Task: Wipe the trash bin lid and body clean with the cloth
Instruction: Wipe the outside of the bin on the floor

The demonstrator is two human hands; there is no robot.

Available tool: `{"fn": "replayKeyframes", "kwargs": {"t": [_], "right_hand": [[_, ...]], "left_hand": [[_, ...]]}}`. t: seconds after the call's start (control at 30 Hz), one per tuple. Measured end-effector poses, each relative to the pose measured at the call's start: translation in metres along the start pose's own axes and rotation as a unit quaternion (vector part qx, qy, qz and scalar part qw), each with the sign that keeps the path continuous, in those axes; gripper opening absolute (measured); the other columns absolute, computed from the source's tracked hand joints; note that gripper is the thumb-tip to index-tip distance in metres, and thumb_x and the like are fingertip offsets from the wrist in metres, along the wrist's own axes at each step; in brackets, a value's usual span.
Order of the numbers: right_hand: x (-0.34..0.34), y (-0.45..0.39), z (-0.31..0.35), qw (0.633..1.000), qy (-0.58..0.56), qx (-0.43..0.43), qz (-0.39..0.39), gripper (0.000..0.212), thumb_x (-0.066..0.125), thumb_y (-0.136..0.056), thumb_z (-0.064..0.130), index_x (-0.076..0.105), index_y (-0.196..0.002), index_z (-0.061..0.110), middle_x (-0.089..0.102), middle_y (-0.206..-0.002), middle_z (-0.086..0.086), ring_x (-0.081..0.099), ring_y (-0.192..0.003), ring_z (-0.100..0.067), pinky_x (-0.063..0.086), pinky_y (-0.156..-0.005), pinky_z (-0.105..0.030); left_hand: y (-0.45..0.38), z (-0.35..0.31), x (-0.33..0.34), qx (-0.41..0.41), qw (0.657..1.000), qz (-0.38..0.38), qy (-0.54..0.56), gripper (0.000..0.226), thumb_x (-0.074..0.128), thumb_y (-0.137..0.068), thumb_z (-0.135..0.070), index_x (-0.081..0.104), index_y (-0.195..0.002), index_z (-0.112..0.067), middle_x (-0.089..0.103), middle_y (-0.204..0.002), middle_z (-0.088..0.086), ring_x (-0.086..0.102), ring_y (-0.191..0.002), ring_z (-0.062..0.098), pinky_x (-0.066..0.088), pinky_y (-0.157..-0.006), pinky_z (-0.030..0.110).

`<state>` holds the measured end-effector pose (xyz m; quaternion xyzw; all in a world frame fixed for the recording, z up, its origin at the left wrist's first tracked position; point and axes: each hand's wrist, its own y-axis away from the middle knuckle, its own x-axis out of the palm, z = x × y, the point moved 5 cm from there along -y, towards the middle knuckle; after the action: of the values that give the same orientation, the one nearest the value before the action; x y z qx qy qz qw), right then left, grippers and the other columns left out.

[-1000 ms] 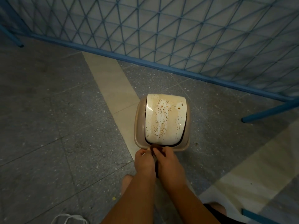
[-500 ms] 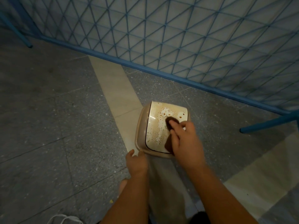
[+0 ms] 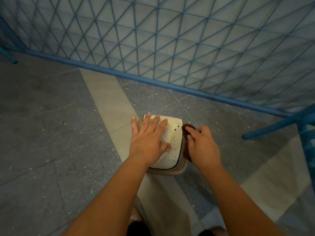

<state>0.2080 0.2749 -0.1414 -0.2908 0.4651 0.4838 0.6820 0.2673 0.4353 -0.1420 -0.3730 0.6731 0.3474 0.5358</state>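
Observation:
A small beige trash bin (image 3: 177,169) stands on the floor below me. Its cream lid (image 3: 172,150) is speckled with brown stains. My left hand (image 3: 148,138) lies flat on the lid's left half, fingers spread and straight. My right hand (image 3: 202,147) grips a dark brown cloth (image 3: 187,129) and holds it against the bin's right side, at the lid's edge. Most of the cloth is hidden under that hand.
A blue metal lattice fence (image 3: 170,48) runs across the back, its bottom rail (image 3: 153,80) close behind the bin. A blue strut (image 3: 272,126) angles down at the right. Grey speckled floor tiles (image 3: 51,133) with a pale strip (image 3: 109,99) surround the bin.
My left hand rose from the bin's front rim onto the lid and spread flat. My right hand slid with the cloth from the lid's top to the bin's right side.

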Motion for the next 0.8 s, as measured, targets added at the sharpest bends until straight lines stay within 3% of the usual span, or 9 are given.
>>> {"fn": "replayKeyframes", "kwargs": {"t": [0.17, 0.3, 0.4, 0.5, 0.57, 0.7, 0.8], "right_hand": [[0.012, -0.006, 0.003, 0.999, 0.014, -0.037, 0.018, 0.039, 0.04, -0.096, 0.031, 0.043, -0.135, 0.03, 0.042, -0.115, 0.001, 0.048, -0.081, -0.015, 0.038, -0.065, -0.026], [0.024, 0.024, 0.002, 0.995, -0.015, -0.084, 0.048, 0.041, 0.047, -0.093, 0.024, 0.044, -0.133, 0.029, 0.047, -0.123, -0.005, 0.053, -0.1, -0.025, 0.048, -0.074, -0.035], [0.029, 0.039, -0.003, 0.989, 0.012, -0.139, 0.038, 0.049, 0.058, -0.088, 0.029, 0.042, -0.134, 0.031, 0.048, -0.125, -0.006, 0.057, -0.1, -0.026, 0.052, -0.07, -0.036], [0.014, 0.013, -0.004, 0.996, -0.037, -0.08, 0.009, 0.031, 0.046, -0.093, 0.043, 0.046, -0.122, 0.032, 0.051, -0.118, 0.001, 0.054, -0.099, -0.02, 0.046, -0.077, -0.033], [0.009, -0.01, -0.001, 0.997, -0.029, -0.064, -0.02, 0.026, 0.04, -0.095, 0.046, 0.049, -0.111, 0.027, 0.054, -0.109, 0.0, 0.055, -0.096, -0.022, 0.045, -0.079, -0.038], [0.013, -0.006, 0.007, 0.996, -0.033, -0.076, -0.015, 0.039, 0.043, -0.094, 0.019, 0.046, -0.131, 0.03, 0.046, -0.119, -0.006, 0.05, -0.1, -0.026, 0.047, -0.078, -0.039], [0.028, 0.028, -0.003, 0.994, -0.026, -0.105, 0.015, 0.046, 0.059, -0.089, 0.026, 0.041, -0.132, 0.033, 0.047, -0.124, -0.004, 0.054, -0.103, -0.022, 0.054, -0.072, -0.037]], "left_hand": [[-0.001, -0.007, 0.014, -0.03, 0.999, 0.031, 0.01, 0.083, 0.049, -0.083, -0.064, 0.009, -0.151, -0.037, 0.006, -0.161, -0.007, -0.004, -0.149, 0.021, -0.026, -0.106, 0.052], [-0.001, -0.011, 0.015, -0.058, 0.998, 0.022, 0.028, 0.084, 0.053, -0.083, -0.061, 0.008, -0.151, -0.038, 0.003, -0.161, -0.009, -0.004, -0.149, 0.018, -0.024, -0.107, 0.053], [-0.001, -0.012, 0.014, -0.067, 0.997, 0.019, 0.028, 0.083, 0.055, -0.084, -0.057, 0.008, -0.151, -0.038, 0.003, -0.161, -0.01, -0.004, -0.149, 0.016, -0.023, -0.108, 0.055], [0.0, -0.013, 0.014, -0.071, 0.997, 0.018, 0.022, 0.083, 0.056, -0.084, -0.056, 0.009, -0.15, -0.039, 0.004, -0.161, -0.01, -0.004, -0.149, 0.016, -0.021, -0.108, 0.056], [0.0, -0.013, 0.015, -0.071, 0.997, 0.01, 0.016, 0.083, 0.057, -0.084, -0.056, 0.01, -0.15, -0.039, 0.005, -0.16, -0.01, -0.003, -0.149, 0.016, -0.021, -0.108, 0.057], [-0.001, -0.011, 0.015, -0.072, 0.997, 0.01, 0.016, 0.084, 0.059, -0.082, -0.056, 0.012, -0.15, -0.039, 0.007, -0.16, -0.011, -0.005, -0.149, 0.016, -0.023, -0.107, 0.057], [-0.001, -0.011, 0.015, -0.076, 0.997, 0.01, 0.025, 0.084, 0.059, -0.083, -0.055, 0.011, -0.15, -0.04, 0.006, -0.16, -0.012, -0.004, -0.149, 0.015, -0.023, -0.107, 0.057]]}}
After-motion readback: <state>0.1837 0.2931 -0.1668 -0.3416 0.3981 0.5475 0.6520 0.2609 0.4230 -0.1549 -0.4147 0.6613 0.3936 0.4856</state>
